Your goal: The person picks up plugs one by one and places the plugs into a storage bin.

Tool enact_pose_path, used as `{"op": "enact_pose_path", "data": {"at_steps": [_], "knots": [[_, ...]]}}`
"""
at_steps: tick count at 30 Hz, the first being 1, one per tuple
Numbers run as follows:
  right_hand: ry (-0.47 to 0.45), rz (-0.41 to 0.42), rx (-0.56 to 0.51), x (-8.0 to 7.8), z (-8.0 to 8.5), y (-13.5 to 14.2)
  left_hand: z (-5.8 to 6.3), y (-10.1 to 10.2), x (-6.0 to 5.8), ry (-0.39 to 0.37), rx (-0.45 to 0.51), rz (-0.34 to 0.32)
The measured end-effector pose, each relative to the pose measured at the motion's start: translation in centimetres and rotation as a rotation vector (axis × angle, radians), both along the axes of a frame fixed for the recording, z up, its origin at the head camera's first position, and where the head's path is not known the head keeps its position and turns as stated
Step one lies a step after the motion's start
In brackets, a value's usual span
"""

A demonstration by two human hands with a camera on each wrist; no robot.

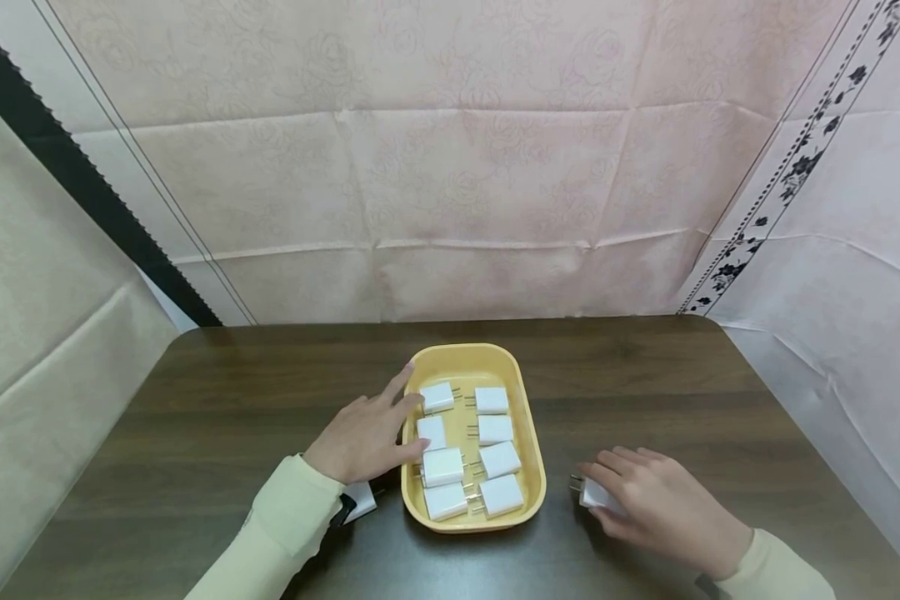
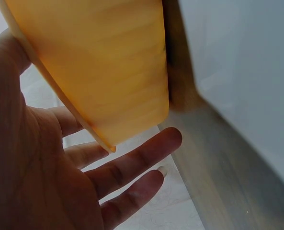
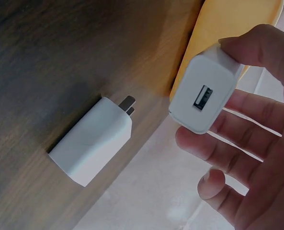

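Note:
A yellow tray (image 1: 461, 354) holds several white USB charger plugs in two columns, their prongs facing inward. Over its left rim lies my left hand (image 1: 367, 433), fingers spread and fairly straight, thumb by the left-column charger (image 1: 442, 467). The left wrist view has this hand (image 2: 51, 158) against the tray's outer wall (image 2: 108, 62). Right of the tray, my right hand (image 1: 656, 500) pinches a white charger (image 3: 204, 96) between thumb and fingers, its USB port towards the wrist camera. Another charger (image 3: 91, 141) lies on the table near that hand; the head view does not show it clearly.
A white charger (image 1: 360, 502) lies on the wooden table (image 1: 270, 367) left of the tray, partly hidden by my left wrist. Pale patterned cloth (image 1: 480, 183) hangs behind the table and along both sides.

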State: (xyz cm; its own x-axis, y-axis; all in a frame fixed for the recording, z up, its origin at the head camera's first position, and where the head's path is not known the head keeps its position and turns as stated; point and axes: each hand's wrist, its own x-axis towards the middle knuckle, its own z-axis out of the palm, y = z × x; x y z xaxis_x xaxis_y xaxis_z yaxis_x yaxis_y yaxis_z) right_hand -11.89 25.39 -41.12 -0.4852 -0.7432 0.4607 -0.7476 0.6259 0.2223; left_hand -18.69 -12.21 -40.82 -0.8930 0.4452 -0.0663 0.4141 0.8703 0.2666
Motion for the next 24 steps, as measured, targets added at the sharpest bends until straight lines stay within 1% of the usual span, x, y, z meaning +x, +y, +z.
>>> {"op": "enact_pose_path", "data": {"at_steps": [13, 24], "knots": [[-0.006, -0.004, -0.013, -0.2, 0.5, -0.4, -0.1, -0.1, -0.1, 0.006, -0.001, -0.003], [0.034, 0.031, -0.008, -0.7, 1.1, -0.5, -0.2, 0.0, -0.1, 0.010, -0.001, -0.007]]}}
